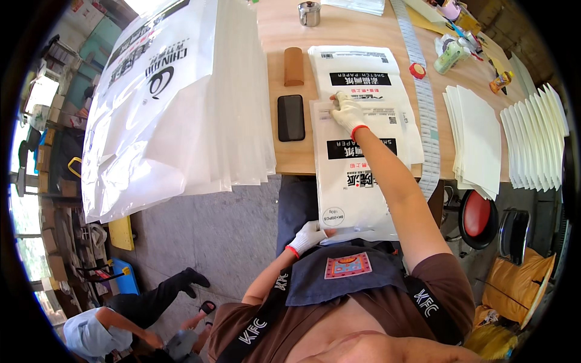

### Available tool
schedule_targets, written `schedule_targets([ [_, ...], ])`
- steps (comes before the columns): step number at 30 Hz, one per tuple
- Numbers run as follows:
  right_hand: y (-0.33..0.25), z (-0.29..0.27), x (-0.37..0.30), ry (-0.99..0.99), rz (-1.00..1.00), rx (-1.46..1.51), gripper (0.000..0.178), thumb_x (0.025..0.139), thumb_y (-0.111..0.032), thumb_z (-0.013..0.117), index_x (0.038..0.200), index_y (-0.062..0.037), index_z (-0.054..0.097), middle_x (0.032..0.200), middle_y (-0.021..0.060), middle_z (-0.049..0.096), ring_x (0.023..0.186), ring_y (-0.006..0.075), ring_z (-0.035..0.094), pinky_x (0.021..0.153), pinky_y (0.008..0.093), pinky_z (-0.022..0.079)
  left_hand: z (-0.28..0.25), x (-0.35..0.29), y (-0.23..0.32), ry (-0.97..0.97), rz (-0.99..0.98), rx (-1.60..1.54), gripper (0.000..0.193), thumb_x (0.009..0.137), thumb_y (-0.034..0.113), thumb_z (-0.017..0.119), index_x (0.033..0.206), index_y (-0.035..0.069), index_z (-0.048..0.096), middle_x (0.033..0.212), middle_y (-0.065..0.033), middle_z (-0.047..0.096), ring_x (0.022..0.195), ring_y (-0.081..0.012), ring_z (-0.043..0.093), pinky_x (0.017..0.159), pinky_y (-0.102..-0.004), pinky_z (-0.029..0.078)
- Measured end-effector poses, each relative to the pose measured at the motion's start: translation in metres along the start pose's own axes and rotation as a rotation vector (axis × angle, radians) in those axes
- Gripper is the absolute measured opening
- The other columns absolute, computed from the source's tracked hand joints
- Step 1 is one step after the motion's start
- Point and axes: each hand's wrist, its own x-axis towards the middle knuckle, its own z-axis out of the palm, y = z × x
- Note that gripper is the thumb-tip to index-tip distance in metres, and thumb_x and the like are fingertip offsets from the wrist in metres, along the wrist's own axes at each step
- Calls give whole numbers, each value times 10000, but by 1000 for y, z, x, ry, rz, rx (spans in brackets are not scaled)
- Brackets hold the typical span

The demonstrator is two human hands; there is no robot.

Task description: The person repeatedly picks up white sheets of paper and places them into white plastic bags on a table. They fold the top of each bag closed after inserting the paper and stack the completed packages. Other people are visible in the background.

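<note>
A clear plastic packet of white drawing paper (346,187), printed in black and red, lies partly on the table and reaches over its near edge toward my apron. My left hand (307,238), in a white glove with bare fingertips, grips its near left corner. At the packet's far edge is my right hand (349,112), gloved the same way, its fingers curled and closed on the plastic there. Beneath and beyond it, a similar printed packet (357,57) lies flat. What the undersides of my fingers touch is hidden.
Left of the packets lie a black phone (291,118) and a brown block (294,66). A big stack of clear printed bags (181,121) overhangs the table's left. White sheets (475,133) fan out at right, past a long ruler (425,109). A metal cup (309,13) stands farther back.
</note>
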Motion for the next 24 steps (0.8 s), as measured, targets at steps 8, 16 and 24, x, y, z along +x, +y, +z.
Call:
schedule_targets([
  [8,47,-92,-169,1,82,-48,328,886,-288,587,1136,-76,564,992,130,655,953,303,622,796,411,489,-1,-46,57,236,103,-23,404,918,307,626,1169,-9,610,978,-82,690,854,-97,599,749,-257,484],
  [16,115,-73,-318,-379,559,1324,441,928,-289,609,1235,8,500,1162,131,625,1022,215,631,846,353,511,-28,-66,168,276,607,115,384,916,328,591,1116,2,622,871,-110,663,749,-165,615,696,-293,492],
  [24,-55,-106,-195,-374,42,1577,603,880,-361,671,1299,25,474,1223,75,600,1071,162,598,933,320,489,-59,-219,267,707,1406,664,339,793,173,633,1064,-30,633,947,-182,649,817,-300,651,731,-365,502],
])
